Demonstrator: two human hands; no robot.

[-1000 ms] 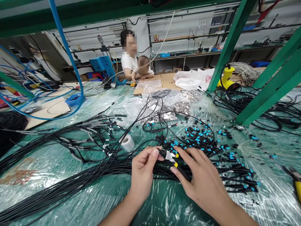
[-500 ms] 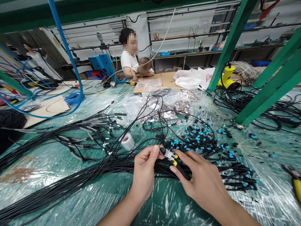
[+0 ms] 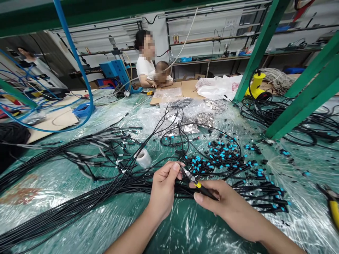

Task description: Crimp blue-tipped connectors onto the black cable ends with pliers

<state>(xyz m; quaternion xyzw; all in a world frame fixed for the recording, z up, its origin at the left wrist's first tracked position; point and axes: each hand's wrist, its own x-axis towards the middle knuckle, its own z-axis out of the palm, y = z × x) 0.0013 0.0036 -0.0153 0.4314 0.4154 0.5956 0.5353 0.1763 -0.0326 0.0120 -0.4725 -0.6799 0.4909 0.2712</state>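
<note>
Plainly, the pliers [image 3: 197, 184] are silver-headed, yellow-collared and black-handled.

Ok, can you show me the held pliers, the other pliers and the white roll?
Held pliers [image 3: 198, 184]: head view, on the yellow band by the handle.
Other pliers [image 3: 334, 210]: head view, on the yellow handle.
White roll [image 3: 146, 160]: head view, on its outer side.

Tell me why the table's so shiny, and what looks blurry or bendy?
Head view: light streaks glare off the clear plastic sheet; head view: squares hide two faces; head view: green posts lean, perhaps lens stretch; head view: left hand and right hand look fairly sharp.
</note>
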